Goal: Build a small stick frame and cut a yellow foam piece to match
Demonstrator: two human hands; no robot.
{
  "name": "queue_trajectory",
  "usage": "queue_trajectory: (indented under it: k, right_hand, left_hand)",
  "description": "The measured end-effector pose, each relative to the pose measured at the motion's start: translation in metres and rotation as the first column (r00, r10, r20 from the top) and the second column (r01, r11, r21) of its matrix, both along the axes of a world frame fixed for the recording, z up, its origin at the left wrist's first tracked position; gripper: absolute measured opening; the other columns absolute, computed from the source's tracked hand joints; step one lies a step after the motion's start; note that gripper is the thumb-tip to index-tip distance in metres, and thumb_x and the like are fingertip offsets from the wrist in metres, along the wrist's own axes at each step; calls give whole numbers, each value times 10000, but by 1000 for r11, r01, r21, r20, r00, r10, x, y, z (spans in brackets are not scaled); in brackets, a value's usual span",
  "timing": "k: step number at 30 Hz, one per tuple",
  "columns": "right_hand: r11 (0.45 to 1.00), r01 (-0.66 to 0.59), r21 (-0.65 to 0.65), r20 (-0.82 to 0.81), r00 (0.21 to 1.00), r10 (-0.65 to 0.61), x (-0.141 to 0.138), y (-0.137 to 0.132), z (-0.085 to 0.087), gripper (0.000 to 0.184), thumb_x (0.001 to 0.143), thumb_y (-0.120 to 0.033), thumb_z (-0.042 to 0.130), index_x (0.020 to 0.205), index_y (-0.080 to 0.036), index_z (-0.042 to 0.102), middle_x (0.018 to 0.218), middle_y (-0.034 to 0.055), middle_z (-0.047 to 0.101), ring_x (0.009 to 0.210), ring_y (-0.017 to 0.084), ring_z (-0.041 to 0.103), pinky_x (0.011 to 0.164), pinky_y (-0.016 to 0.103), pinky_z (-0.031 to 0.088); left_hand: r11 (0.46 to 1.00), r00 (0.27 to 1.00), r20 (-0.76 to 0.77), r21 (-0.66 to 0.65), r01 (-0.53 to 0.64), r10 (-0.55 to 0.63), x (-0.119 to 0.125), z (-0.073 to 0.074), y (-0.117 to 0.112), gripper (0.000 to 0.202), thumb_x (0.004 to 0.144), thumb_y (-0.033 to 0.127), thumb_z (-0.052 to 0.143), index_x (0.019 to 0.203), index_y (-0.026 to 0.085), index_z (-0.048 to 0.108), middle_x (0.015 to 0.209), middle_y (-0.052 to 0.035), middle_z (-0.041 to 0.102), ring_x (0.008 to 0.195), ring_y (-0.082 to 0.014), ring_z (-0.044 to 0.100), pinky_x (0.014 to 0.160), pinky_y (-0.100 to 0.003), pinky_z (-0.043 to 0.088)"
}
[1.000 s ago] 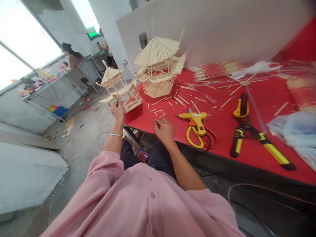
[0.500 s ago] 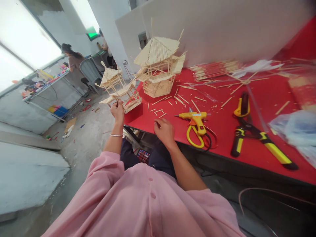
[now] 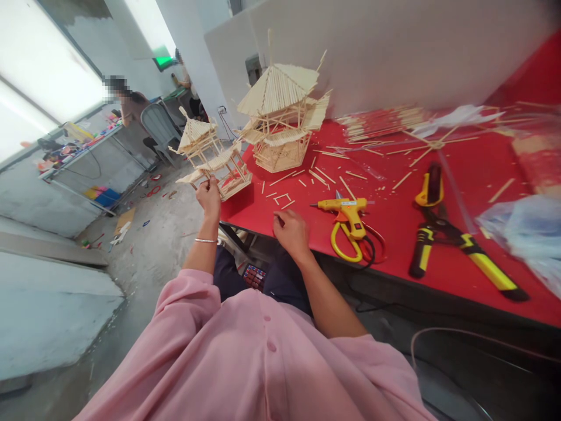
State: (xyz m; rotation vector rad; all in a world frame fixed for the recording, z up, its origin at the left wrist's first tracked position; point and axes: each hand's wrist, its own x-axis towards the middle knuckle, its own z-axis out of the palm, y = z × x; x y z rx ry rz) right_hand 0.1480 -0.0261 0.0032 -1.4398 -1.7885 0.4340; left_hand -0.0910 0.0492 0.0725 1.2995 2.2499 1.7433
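Observation:
With closed fingers, my left hand (image 3: 208, 196) grips the near-left edge of a small pavilion model (image 3: 219, 166) made of thin wooden sticks. The model stands at the table's left corner, its pointed roof to the back left. My right hand (image 3: 291, 231) rests at the front edge of the red table, its fingers curled together; whether anything is between them is hidden. Just beyond that hand lie short cut sticks (image 3: 284, 200), some laid out as a small frame. Behind them stands a larger two-tiered stick pavilion (image 3: 280, 111).
A yellow glue gun (image 3: 348, 213), yellow-handled scissors (image 3: 346, 248) and black-and-yellow cutters (image 3: 460, 234) lie to the right. Farther back is a bundle of sticks (image 3: 381, 124). A plastic bag (image 3: 526, 234) sits far right. Another person (image 3: 134, 111) sits at a bench across the room.

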Motion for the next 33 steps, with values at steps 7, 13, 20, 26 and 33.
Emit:
queue_trajectory:
  k: [7,13,20,26,33]
  right_hand:
    - [1000,9,2,2,1000,-9,0,0,-1,334,912,-271,478,1080,-204,758,938,83,736,867,210,640,737,302,430]
    - [1000,11,-6,9,1000,-11,-1,0,-1,338,915,-272,472,1090,-211,755,973,84,740,897,214,643,746,300,429]
    - [1000,6,-8,14,1000,-6,0,1,-1,350,916,-275,465,1106,-211,751,990,87,742,910,219,647,756,308,440]
    - [1000,4,-21,25,1000,-4,1,-1,1,337,916,-273,475,1102,-213,749,981,81,742,919,216,654,788,305,450]
    - [999,-20,-33,25,999,21,2,-2,4,342,925,-254,461,1111,-204,744,1020,89,745,926,205,663,834,300,468]
  left_hand:
    - [1000,1000,-18,7,1,-1,-1,-2,0,353,906,411,516,779,167,737,688,-39,686,731,-190,650,742,-306,479]
    - [1000,1000,-30,7,10,-9,-1,-3,0,366,911,422,509,778,166,734,701,-44,689,752,-197,657,754,-309,476]
    - [999,999,-27,9,33,-33,10,-7,-14,344,929,399,510,779,170,719,734,-56,697,766,-199,652,773,-311,475]
    - [998,980,-191,0,64,-63,21,-37,-40,262,920,315,490,754,204,659,827,-57,688,855,-202,633,851,-319,469]
    - [992,950,-287,-28,123,-126,11,-65,-52,230,910,328,520,745,213,632,863,-81,683,951,-223,624,929,-357,453]
